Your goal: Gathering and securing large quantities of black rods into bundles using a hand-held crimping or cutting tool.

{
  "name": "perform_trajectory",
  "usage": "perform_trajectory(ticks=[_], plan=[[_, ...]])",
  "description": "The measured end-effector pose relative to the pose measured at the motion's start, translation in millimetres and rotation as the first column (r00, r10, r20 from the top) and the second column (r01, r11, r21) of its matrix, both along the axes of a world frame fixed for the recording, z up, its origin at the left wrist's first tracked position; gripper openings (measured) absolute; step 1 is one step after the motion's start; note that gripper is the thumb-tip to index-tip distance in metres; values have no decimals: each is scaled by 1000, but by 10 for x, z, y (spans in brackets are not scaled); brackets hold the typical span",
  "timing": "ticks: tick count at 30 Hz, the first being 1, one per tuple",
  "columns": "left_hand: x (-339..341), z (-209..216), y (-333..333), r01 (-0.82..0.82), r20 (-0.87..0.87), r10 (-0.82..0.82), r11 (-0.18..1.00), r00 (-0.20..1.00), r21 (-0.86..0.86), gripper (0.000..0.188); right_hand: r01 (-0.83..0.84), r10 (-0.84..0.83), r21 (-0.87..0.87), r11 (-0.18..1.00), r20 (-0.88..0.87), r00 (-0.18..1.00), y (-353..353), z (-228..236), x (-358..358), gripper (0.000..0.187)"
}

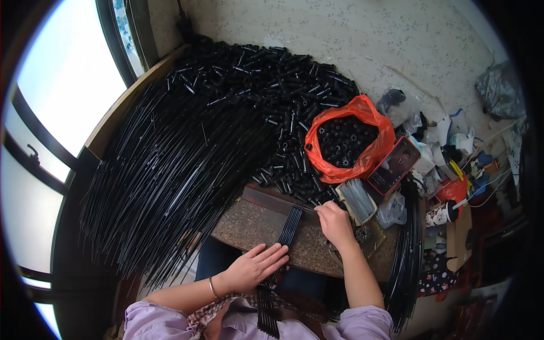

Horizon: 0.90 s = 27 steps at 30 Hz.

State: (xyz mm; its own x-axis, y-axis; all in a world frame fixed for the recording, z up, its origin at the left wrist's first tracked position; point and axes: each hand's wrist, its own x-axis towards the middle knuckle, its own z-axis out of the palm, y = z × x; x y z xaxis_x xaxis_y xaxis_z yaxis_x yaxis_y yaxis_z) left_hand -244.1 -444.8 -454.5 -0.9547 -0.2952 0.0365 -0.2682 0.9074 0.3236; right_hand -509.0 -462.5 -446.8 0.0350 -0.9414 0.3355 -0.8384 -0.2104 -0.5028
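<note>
Window [73, 62] far left; then black rod heap [170, 181], apparently unworked. Left hand [258, 267] flat, fingers extended, over rod row [291, 225] across bench [255, 226], judged part-done; right hand [334, 224] pinches thin piece [306, 209] at row's far end.

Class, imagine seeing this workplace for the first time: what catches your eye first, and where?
The orange bag of small black parts, right of centre, likely stands out first. Next comes the broad spread of thin black rods across the left, with a heap of short black tubes beyond it. Nearer, the left hand rests on a row of rods.
</note>
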Motion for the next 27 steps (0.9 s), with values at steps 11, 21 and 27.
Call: perform_trajectory(ticks=[11, 21, 27], plan=[[16, -42, 19, -3, -45, 3, 1000, 999, -8, 77, 15, -7, 84, 996, -99, 995, -6, 63, 4, 9], [23, 9, 27, -4, -32, 5, 1000, 999, 23, 80, 37, -37, 56, 998, -12, 999, 28, 24, -19, 10], [15, -3, 26, 0, -32, 1, 1000, 999, 11, 79, 11, -8, 52, 999, -53, 999, -14, 19, 24, 9]])
